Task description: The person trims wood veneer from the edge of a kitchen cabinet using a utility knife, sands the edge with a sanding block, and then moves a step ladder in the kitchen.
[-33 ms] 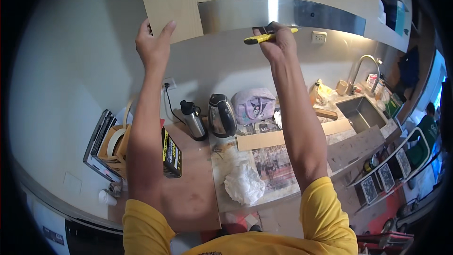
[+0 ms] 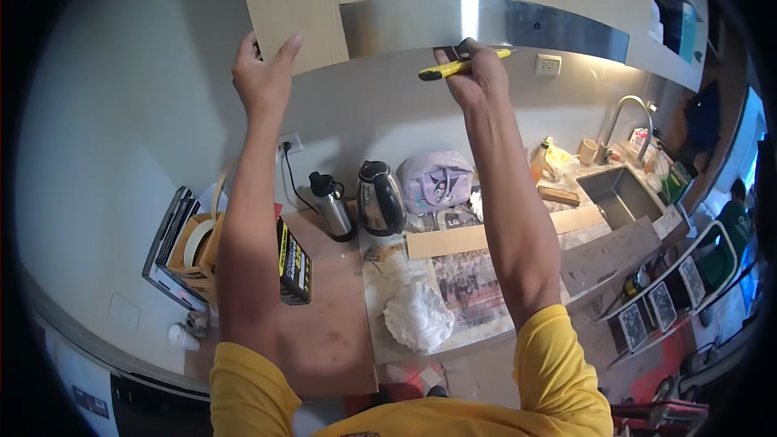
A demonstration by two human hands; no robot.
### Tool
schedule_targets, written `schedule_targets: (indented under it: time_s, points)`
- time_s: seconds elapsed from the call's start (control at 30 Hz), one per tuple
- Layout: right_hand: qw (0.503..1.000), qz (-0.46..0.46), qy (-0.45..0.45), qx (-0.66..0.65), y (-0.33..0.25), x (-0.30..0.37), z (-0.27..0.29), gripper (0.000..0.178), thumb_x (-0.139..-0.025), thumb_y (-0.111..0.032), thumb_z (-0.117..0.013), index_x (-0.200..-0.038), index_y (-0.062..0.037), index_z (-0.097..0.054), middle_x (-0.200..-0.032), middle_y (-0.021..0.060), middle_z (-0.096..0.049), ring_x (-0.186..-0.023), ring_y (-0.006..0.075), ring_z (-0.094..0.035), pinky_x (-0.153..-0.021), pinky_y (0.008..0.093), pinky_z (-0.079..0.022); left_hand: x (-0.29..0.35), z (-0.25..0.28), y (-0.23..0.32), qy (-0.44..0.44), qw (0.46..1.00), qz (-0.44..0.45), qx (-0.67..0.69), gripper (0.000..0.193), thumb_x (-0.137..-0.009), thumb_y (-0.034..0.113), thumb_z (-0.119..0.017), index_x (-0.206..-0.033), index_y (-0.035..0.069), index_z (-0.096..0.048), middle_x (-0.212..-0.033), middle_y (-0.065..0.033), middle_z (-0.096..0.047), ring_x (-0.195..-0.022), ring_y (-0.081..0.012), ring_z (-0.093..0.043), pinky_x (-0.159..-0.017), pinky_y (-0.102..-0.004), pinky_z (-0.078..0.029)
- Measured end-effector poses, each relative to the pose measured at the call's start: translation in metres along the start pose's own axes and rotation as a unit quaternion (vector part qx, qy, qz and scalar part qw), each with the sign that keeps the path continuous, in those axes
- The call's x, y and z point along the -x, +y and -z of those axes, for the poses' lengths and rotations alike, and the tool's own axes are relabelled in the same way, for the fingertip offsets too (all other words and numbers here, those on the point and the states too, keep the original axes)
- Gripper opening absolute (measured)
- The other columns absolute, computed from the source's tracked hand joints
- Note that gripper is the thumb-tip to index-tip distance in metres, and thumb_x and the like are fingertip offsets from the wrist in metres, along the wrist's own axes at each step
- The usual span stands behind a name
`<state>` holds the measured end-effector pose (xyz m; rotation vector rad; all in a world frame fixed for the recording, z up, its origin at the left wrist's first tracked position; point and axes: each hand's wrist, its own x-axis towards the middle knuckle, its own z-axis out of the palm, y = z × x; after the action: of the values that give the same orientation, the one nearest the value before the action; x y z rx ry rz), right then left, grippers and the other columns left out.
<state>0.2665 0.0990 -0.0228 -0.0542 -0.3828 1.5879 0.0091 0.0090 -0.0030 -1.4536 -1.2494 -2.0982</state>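
The left hand (image 2: 263, 81) pinches the pale panel (image 2: 295, 4) left of the silver strip (image 2: 417, 26), the right hand (image 2: 482, 74) grips a yellow cutter (image 2: 443, 70) at the strip's lower edge, and below the strip the tabletop (image 2: 332, 340) carries a kettle (image 2: 377, 204).

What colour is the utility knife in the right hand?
The utility knife is yellow with a black left end, seen in the head view.

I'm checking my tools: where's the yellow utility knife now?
In the head view's upper part, right of centre, the yellow utility knife is in your right hand, below the shiny metal strip and left of the wall outlet.
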Motion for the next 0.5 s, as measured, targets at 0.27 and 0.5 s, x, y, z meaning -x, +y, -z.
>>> schedule_targets:
  time_s: [0.27,0.5]
  points:
    - [0.999,0.002,0.038,0.025,-0.001,-0.008,-0.003,0.012,-0.098,-0.010,-0.051,-0.106,-0.0009,-0.051,-0.099,0.0094,-0.054,-0.087,0.0214,-0.056,-0.092,0.0467,-0.051,0.000,0.001,0.000,-0.012,0.999,-0.024,0.038,0.046,-0.077,0.015,-0.080,-0.113,-0.007,-0.061,-0.099,-0.0143,-0.070,-0.090,-0.0181,-0.067,-0.081,-0.0300,-0.052]
    - [0.998,0.024,0.024,-0.052,0.009,-0.004,0.004,0.011,-0.101,-0.015,-0.046,-0.098,-0.0049,-0.051,-0.088,0.0058,-0.051,-0.078,0.0180,-0.051,-0.099,0.0460,-0.045,0.001,0.001,0.010,-0.031,0.999,0.025,0.004,0.049,-0.082,0.011,-0.078,-0.122,-0.008,-0.055,-0.109,-0.0136,-0.066,-0.098,-0.0160,-0.063,-0.086,-0.0265,-0.050]
